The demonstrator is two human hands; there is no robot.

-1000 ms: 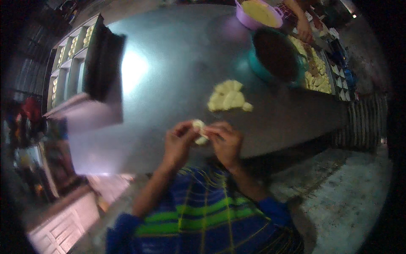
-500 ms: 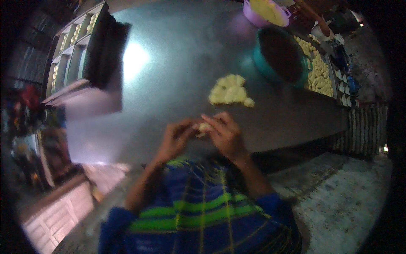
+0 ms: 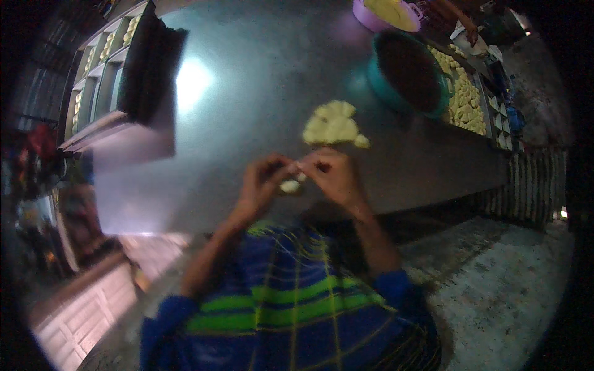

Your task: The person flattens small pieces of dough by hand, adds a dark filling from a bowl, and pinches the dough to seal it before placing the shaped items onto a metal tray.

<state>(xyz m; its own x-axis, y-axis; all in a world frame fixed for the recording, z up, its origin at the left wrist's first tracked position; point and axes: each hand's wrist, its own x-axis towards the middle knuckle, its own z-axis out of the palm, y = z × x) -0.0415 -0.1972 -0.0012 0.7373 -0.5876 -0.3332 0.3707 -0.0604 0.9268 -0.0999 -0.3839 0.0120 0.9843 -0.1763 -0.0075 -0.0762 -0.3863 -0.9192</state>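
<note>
My left hand (image 3: 263, 182) and my right hand (image 3: 336, 176) meet over the near part of the table, fingertips pinched together. Between them is a small piece of pale yellow dough (image 3: 301, 176), mostly covered by the fingers. Just below the fingertips shows a rounded dough lump (image 3: 289, 186); whether it hangs from the pinched piece or rests on the table I cannot tell. A cluster of dough pieces (image 3: 332, 123) lies right beyond my hands, with one small ball (image 3: 362, 141) at its right edge.
A teal basin (image 3: 377, 77) with dark contents stands at the far right, near a purple basin (image 3: 365, 17) holding something yellow. Many dough pieces (image 3: 464, 99) lie farther right. Divided trays (image 3: 99, 74) with dough stand at left. Another person's arm (image 3: 465, 21) reaches in at far right.
Both hands have shifted slightly away from me, and the fingertips have come together. A dough lump now shows below them. The other person's hand at far right has moved a little.
</note>
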